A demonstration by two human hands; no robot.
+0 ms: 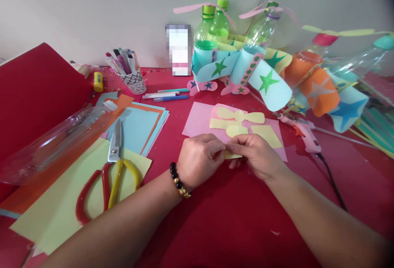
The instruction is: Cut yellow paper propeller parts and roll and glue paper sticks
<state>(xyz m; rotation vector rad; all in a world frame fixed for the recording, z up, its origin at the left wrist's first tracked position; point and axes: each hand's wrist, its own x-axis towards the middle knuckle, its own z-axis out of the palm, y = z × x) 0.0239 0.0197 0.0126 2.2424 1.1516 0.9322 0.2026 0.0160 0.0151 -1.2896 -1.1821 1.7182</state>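
Between the fingertips of both hands is a small piece of yellow paper (233, 156), partly covered by the fingers. My left hand (203, 157) pinches its left side, and a beaded bracelet circles that wrist. My right hand (257, 155) grips the piece from the right with thumb and fingers. Just beyond the hands lie yellow paper cut-outs: a propeller shape (240, 115), a strip (221, 123), a rounded piece (236, 131) and a rectangle (267, 136). They rest on pink paper sheets (197, 120) on the red table.
Scissors (114, 153) lie on coloured paper (61, 202) at left, beside a clear plastic bottle (58, 145). A cup of pens (132, 80), loose markers (168, 95) and a phone (179, 50) are behind. Bottle planes (243, 67) and a pink glue gun (304, 132) sit at right.
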